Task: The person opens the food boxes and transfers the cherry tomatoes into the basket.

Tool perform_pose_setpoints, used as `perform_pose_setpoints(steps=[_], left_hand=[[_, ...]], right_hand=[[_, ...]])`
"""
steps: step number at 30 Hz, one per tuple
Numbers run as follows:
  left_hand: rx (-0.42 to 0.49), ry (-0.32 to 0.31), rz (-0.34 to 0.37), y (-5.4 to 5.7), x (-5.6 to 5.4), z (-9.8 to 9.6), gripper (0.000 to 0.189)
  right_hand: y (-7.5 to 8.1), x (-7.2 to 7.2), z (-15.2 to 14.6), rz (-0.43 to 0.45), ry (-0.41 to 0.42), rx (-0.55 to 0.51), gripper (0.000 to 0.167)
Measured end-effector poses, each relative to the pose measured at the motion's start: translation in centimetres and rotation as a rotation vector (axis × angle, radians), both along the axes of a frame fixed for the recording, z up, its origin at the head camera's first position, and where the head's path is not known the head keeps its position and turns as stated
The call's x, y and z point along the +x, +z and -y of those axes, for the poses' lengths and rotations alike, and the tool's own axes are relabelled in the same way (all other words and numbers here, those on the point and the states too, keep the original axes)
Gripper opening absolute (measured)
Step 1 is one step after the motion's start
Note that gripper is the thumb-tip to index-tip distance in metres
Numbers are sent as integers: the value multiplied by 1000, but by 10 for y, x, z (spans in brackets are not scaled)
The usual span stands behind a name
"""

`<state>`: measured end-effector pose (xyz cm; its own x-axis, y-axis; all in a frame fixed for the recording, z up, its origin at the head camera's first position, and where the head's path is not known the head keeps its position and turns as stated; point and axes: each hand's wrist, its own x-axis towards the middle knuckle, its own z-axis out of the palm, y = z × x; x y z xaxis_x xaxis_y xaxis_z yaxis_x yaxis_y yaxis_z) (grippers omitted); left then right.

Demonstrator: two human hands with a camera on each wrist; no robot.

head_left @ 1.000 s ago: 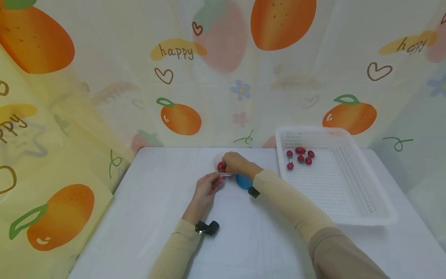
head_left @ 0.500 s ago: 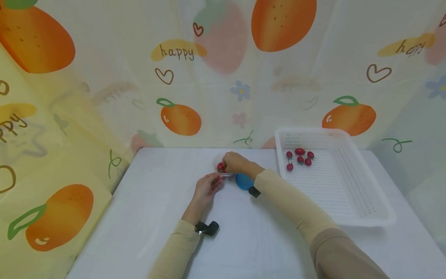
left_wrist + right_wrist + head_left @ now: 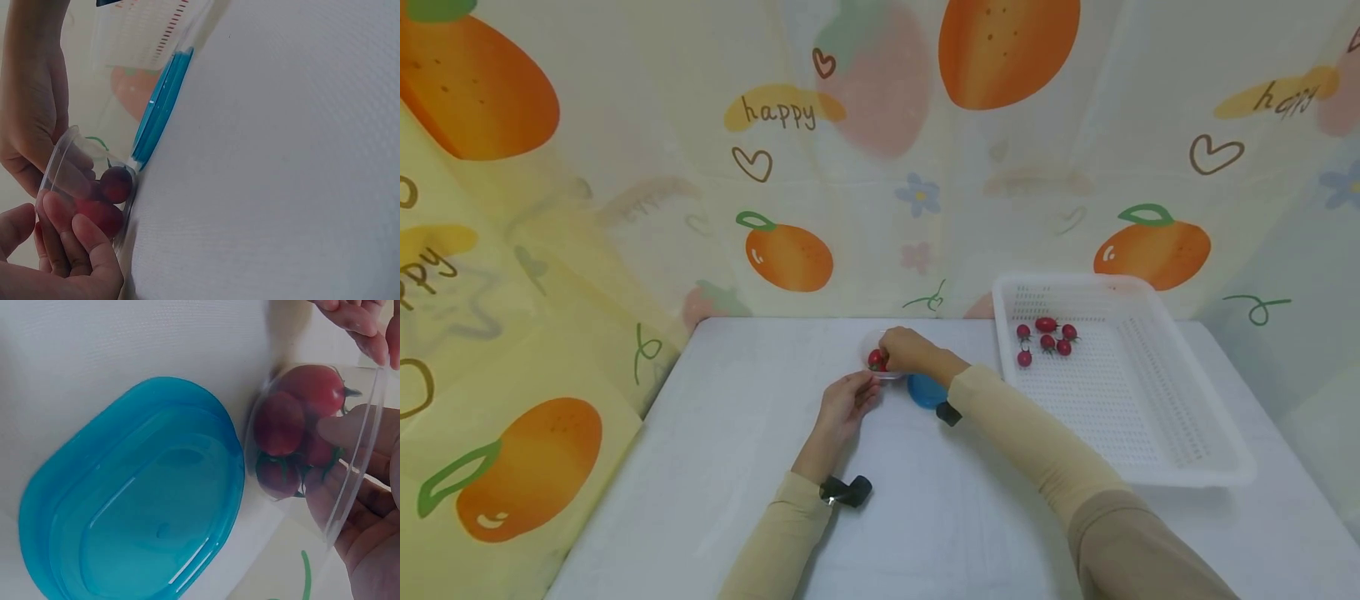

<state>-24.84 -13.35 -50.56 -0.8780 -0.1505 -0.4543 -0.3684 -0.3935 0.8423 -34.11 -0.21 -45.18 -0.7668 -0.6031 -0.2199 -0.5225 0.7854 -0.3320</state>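
On the white table [image 3: 737, 450], the left hand [image 3: 841, 407] pinches the rim of a clear plastic bowl [image 3: 890, 376] while, inside, the right hand [image 3: 912, 350] appears to grip a round red tomato [image 3: 317, 449] that a slackened grip could drop.

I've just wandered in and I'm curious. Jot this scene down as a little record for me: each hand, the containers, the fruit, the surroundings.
Left hand: thumb and fingers at the rim of the clear container
Right hand: inside that container, pinching a tomato
Container contents: at least four red tomatoes
Blue lid: off, on the white table beside the container
White basket: at the right, holding six basket tomatoes
Backdrop: fruit prints, "happy" lettering
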Motion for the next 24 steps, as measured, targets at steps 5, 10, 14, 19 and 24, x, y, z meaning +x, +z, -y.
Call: perform_pose_setpoints(steps=[5,10,14,19,24], left_hand=[[2,4,8,1,0,0,27],[2,4,21,1,0,0,28],[-4,-4,30,1,1,-1,32],[-5,-7,40,1,1,-2,32],[5,-7,29,2,1,-2,31]], right_hand=[[9,0,-5,1,-12,-32,11],[20,-2,-13,5,-50,-125,25],[30,-1,-24,-26,-39,-181,29],[42,-2,-38,-69,-28,-251,29],[52,-5,-52,-76,-86,-271,32]])
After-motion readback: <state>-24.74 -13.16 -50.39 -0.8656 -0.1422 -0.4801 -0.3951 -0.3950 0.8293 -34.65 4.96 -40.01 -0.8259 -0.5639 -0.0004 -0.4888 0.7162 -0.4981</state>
